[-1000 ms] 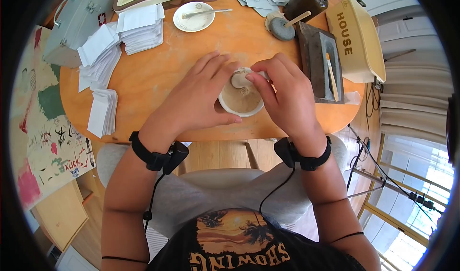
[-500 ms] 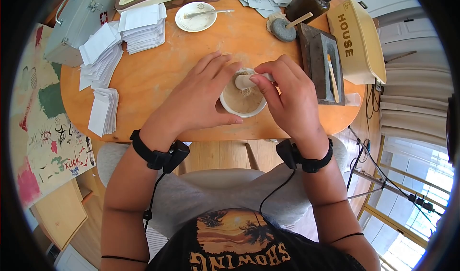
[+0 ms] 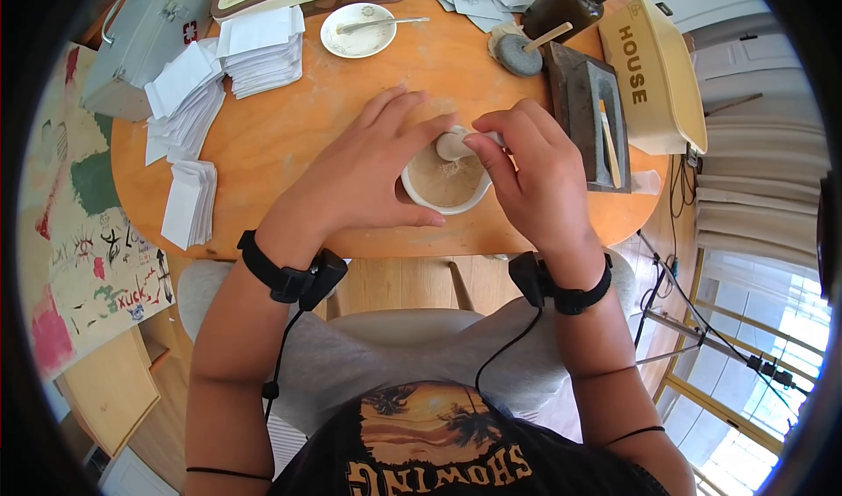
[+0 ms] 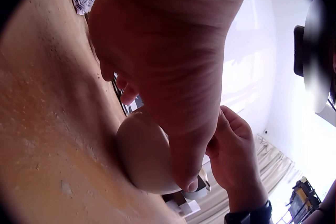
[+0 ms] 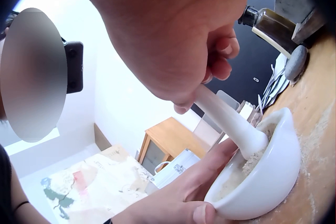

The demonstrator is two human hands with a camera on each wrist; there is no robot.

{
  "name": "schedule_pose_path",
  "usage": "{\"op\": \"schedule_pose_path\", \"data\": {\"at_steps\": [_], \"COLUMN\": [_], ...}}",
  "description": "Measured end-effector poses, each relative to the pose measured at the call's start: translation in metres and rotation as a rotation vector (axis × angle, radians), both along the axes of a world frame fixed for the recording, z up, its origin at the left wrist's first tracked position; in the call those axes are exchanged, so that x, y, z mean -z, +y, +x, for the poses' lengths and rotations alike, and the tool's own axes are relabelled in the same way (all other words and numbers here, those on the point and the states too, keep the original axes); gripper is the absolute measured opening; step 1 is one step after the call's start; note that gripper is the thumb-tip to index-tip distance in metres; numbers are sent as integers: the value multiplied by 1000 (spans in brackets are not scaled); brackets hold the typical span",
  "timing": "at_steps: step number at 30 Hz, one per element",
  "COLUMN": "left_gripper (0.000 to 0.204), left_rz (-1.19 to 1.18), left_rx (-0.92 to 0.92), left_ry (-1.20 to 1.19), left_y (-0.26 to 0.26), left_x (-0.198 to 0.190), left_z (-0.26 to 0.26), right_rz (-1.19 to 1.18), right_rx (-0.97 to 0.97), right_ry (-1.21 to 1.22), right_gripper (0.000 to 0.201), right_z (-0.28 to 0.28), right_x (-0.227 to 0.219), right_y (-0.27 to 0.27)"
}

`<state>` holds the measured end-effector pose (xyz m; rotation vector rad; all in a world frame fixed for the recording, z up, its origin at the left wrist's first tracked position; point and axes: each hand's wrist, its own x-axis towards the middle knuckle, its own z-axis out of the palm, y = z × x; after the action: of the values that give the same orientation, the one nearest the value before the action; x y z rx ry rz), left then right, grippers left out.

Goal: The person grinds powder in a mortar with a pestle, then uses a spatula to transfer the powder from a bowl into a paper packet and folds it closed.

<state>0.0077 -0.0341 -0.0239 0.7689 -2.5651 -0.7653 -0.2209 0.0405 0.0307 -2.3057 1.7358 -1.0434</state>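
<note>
A white mortar (image 5: 278,166) stands on the wooden table, with beige powder (image 3: 443,182) spread over its inside. My left hand (image 3: 364,163) holds the bowl from the left, its thumb along the near side and its index finger at the far rim. In the right wrist view that thumb overlaps the rim. My right hand (image 3: 539,171) grips the handle of a white pestle (image 5: 231,121). The pestle leans, its rounded head down in the powder near the far wall. Seen from the left wrist, the mortar's outer wall (image 4: 144,153) shows beneath the left hand.
Behind lies a patterned dish (image 3: 358,43) with a flat utensil across it. Stacks of white paper packets (image 3: 263,49) sit at left, near a metal case (image 3: 145,49). On the right are a grey stone wheel (image 3: 517,55), a dark trough (image 3: 596,119), a brown jar (image 3: 570,7) and a cream bin (image 3: 653,75).
The pestle head has shifted a little to the right along the far inner wall, the right hand moving with it. My left index finger has slid rightward at the far rim.
</note>
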Motion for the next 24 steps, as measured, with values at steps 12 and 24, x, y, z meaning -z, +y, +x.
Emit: {"op": "schedule_pose_path", "data": {"at_steps": [12,24], "left_gripper": [108,109], "left_rz": [-7,-15], "left_rx": [-8,-8], "left_ry": [-1,-3], "left_y": [2,3], "left_x": [1,1], "left_z": [2,4], "right_rz": [4,57], "right_rx": [-5,4], "right_ry": [90,48], "right_gripper": [16,15], "right_z": [-3,-8], "right_x": [-7,-14], "right_y": [5,10]}}
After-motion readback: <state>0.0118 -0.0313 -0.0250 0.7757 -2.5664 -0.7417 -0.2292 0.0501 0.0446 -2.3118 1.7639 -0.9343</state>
